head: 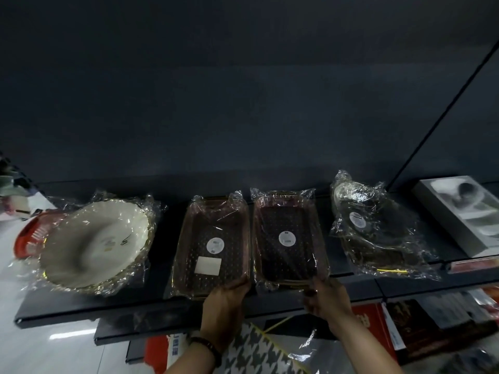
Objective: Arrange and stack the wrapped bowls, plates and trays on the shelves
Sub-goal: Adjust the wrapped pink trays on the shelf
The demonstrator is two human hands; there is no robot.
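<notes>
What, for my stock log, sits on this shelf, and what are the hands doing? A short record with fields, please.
shelf: dark, holds one row of items
left to right: white bowl, left tray, right tray, clear dish, grey box
wrapping: clear film on all but the box
trays: flat, side by side
left hand: grips left tray's near edge
right hand: grips right tray's near edge

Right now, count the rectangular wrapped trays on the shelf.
2. The left tray lies mid-shelf, gripped by the left hand; the right tray lies beside it, gripped by the right hand. Others may hide beneath.
</notes>
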